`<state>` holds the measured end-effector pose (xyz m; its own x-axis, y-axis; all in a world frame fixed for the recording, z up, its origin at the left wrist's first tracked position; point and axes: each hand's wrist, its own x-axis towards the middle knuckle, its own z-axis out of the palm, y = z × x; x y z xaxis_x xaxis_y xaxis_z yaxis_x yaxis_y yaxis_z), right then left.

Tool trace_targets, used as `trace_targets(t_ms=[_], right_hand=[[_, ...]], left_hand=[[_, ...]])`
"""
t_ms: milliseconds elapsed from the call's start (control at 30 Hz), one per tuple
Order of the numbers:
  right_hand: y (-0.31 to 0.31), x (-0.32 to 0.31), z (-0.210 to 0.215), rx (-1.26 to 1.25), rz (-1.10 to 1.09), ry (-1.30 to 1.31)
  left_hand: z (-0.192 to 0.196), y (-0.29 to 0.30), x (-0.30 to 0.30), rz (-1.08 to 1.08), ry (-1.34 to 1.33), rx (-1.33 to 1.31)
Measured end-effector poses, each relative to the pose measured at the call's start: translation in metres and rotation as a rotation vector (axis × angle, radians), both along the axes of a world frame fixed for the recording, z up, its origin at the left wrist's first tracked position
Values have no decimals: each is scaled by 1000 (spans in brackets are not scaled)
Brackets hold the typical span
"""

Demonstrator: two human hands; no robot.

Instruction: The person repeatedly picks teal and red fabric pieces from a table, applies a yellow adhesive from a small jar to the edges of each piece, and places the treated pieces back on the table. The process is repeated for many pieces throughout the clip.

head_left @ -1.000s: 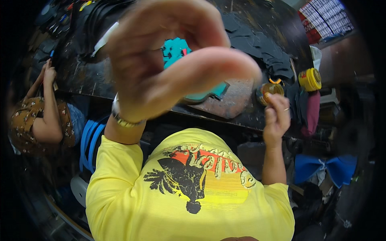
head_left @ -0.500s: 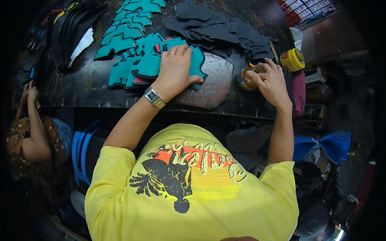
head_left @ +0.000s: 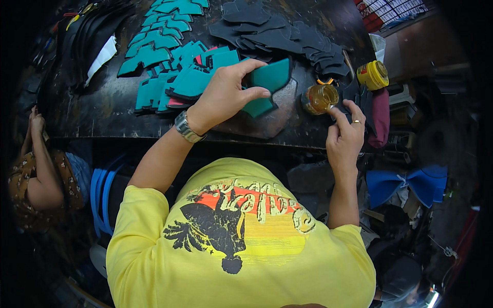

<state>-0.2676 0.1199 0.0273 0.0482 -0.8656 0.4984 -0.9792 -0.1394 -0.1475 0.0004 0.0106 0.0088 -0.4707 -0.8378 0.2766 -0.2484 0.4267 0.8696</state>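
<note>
My left hand (head_left: 226,95) pinches a teal cut piece (head_left: 270,76) between thumb and fingers, lifting its edge over a worn round pad (head_left: 267,126) on the black worktable (head_left: 102,110). More teal pieces (head_left: 169,56) lie overlapped just left of that hand. My right hand (head_left: 346,131) is at the table's front edge with its fingers curled together, the tips right beside an open tin of amber glue (head_left: 318,98). I cannot make out whether something thin is held in them.
A yellow lidded tin (head_left: 373,75) stands right of the glue tin. Dark grey cut pieces (head_left: 277,28) are heaped at the back. Another person (head_left: 41,169) sits at the left. Blue bow-shaped material (head_left: 405,182) lies lower right.
My left hand came down from in front of the camera to the teal pieces and has taken hold of one. My right hand drew back slightly from the glue tin.
</note>
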Motion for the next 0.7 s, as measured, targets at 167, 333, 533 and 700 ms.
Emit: trace_targets(t_ms=[167, 333, 533, 700], right_hand=[[-1, 26, 5, -18, 407, -648], [-19, 44, 5, -54, 464, -663], [-26, 47, 2, -21, 445, -664], [-16, 47, -3, -79, 471, -585]], left_hand=[[12, 13, -2, -289, 379, 429], [8, 27, -7, -346, 435, 606], [6, 34, -10, -345, 481, 569], [11, 31, -4, -371, 537, 656]])
